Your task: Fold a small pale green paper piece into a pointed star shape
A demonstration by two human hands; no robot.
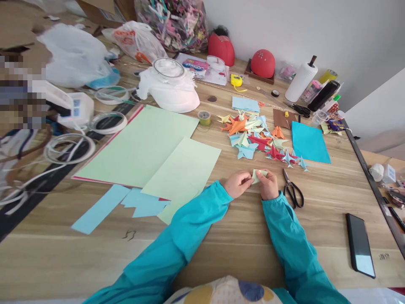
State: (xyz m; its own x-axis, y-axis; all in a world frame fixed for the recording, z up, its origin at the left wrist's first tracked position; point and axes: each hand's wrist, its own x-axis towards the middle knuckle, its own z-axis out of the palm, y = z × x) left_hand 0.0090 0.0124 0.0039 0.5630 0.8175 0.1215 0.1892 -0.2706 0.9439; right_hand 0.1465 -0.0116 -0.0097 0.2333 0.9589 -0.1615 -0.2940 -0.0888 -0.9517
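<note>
A small pale green folded paper (259, 175) is pinched between my two hands just above the wooden table (240, 236). My left hand (238, 183) grips its left side with closed fingers. My right hand (269, 184) grips its right side, fingers also closed. Both arms wear teal sleeves. Just beyond the hands lies a pile of folded paper figures (253, 137) in orange, blue, red and pale green. Black scissors (293, 192) lie shut on the table right beside my right hand.
Large pale green sheets (148, 147) and light blue strips (120, 204) lie to the left. A turquoise sheet (309, 142) lies beyond the scissors. A black phone (360, 250) rests near the right front. Tape rolls, bags and a white container crowd the back left.
</note>
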